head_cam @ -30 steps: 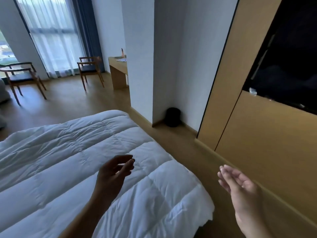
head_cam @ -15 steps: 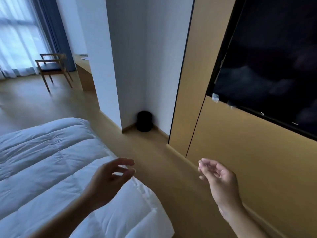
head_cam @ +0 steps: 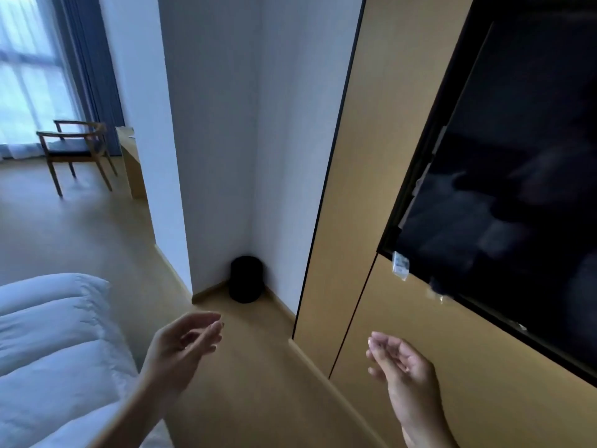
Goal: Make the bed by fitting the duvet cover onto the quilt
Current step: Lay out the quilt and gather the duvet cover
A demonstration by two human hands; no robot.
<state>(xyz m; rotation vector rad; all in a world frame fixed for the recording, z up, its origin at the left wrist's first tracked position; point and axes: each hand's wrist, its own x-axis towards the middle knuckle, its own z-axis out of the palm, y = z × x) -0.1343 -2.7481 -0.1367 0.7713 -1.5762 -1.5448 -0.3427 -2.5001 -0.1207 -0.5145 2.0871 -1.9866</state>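
A pale wooden floor (head_cam: 80, 240) ran across the room, and along its right side stood a tall tan wood-panelled wall (head_cam: 381, 156) carrying a large black flat screen (head_cam: 517, 176), with a small clear tag hanging at the screen's lower left corner. To the left of the panelling, a white plastered wall (head_cam: 226, 124) folded into an inner corner. A sheer white curtain (head_cam: 29, 76) and a dark blue drape (head_cam: 93, 69) covered the window at the far left.

The white, puffy, channel-stitched quilt (head_cam: 55, 344) lay spread on the bed at the lower left, its edge falling beside the floor strip; no cover could be seen on it or anywhere in view.

A brown wooden armchair with a dark seat (head_cam: 76, 150) stood near the window, just beside a light wooden desk (head_cam: 130, 160) set against the white wall. A small black cylindrical bin (head_cam: 246, 279) sat on the floor in the wall's inner corner.

The left hand (head_cam: 182, 347) hovered above the floor by the quilt's edge, fingers loosely extended, grasping nothing. The right hand (head_cam: 403, 367) hung in front of the tan panelling, well apart from the quilt, fingers gently curled and relaxed, also empty.
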